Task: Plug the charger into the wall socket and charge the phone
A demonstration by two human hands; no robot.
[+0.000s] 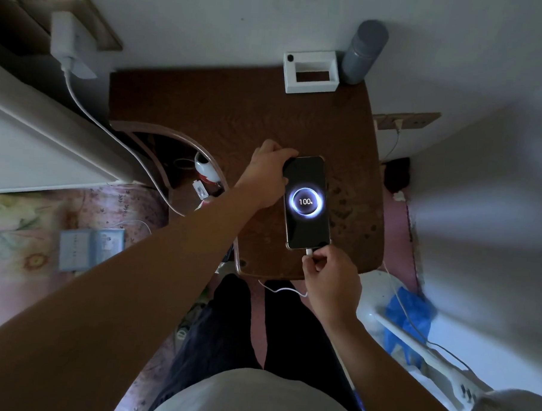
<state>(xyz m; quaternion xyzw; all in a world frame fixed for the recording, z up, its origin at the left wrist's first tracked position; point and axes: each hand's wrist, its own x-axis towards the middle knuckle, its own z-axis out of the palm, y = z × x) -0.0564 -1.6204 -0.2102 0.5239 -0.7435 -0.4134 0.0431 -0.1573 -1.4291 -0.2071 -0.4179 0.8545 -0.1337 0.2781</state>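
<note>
A black phone (307, 203) lies face up on the brown bedside table (205, 109), its screen lit with a ring and "100%". My left hand (266, 174) grips the phone's upper left corner. My right hand (330, 276) pinches the white cable plug (309, 252), which sits in the phone's bottom port. The white cable (111, 127) runs from there up to the white charger (64, 38), which is plugged into the wall socket (94, 26) at the upper left.
A white box (311, 72) and a grey bottle (363, 51) stand at the table's back right. A second wall socket (407, 119) with a thin cable is on the right. A bed with a floral cover (23, 219) lies left; a white fan base (383, 303) is at the lower right.
</note>
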